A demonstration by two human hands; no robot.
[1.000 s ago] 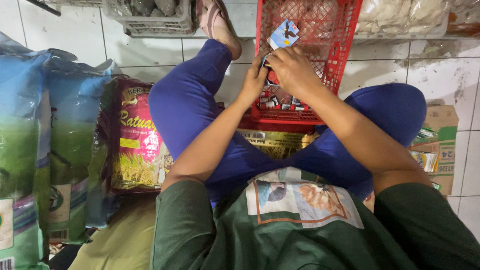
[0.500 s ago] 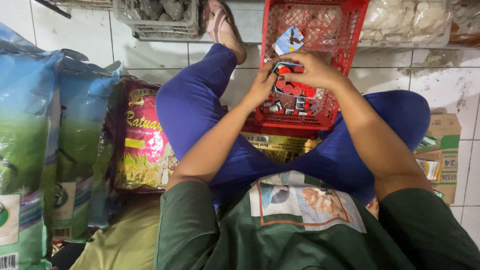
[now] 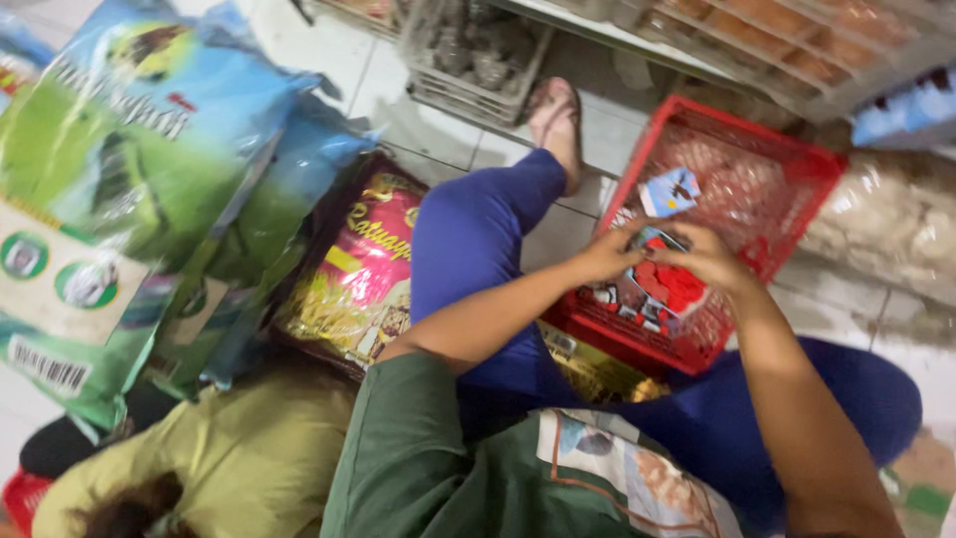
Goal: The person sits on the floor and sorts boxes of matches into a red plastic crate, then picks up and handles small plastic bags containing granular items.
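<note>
The person sits on the tiled floor [image 3: 418, 130] with legs in blue trousers, and both hands are over a red plastic basket [image 3: 797, 169] that lies between the knees. The left hand [image 3: 607, 254] and the right hand [image 3: 709, 257] are close together, and their fingers are closed around a small red packet [image 3: 669, 284], which they hold just above the near corner of the basket. Inside the basket, under the hands, lie more small red and white packets [image 3: 622, 304], and one small blue and white packet [image 3: 669, 191] stands against the mesh wall a little beyond the hands. The picture is somewhat blurred, so I cannot tell exactly how each finger sits on the held packet. To the left of the left leg a large red and yellow sack [image 3: 354, 274] leans on the floor, and beside it stand big green and blue sacks [image 3: 119, 169]. Behind the basket there is a grey wire crate [image 3: 473, 50] with dark things in it, under a shelf. At the bottom left another person in a yellow-green shirt [image 3: 209, 458] lies or sits low.
</note>
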